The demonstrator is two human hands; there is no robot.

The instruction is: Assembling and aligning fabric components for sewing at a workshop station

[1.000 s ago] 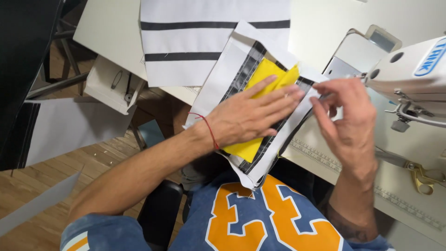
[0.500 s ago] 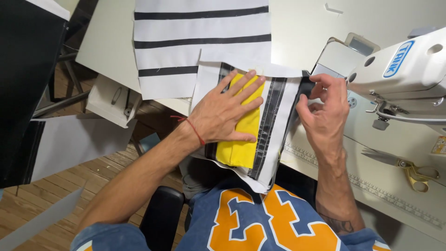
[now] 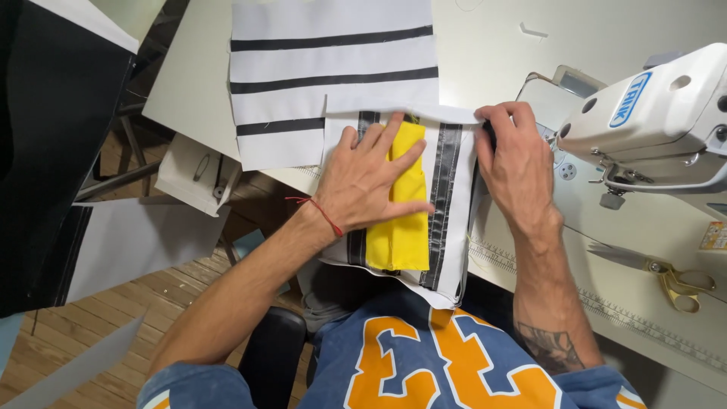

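yellow fabric piece (image 3: 407,216) lies folded lengthwise on a white panel w/ black stripes (image 3: 453,189), right under the left hand (image 3: 369,182). that hand is flat, fingers spread, pressing the yellow strip & the panel down. right hand (image 3: 515,163) sits just beside it at the panel's right edge, fingers curled over the edge near the top corner, pinching it. bigger striped cloth (image 3: 326,68) lies beyond the left hand. sewing machine (image 3: 651,121) just past the right hand, scissors (image 3: 666,276) further right of the forearm.
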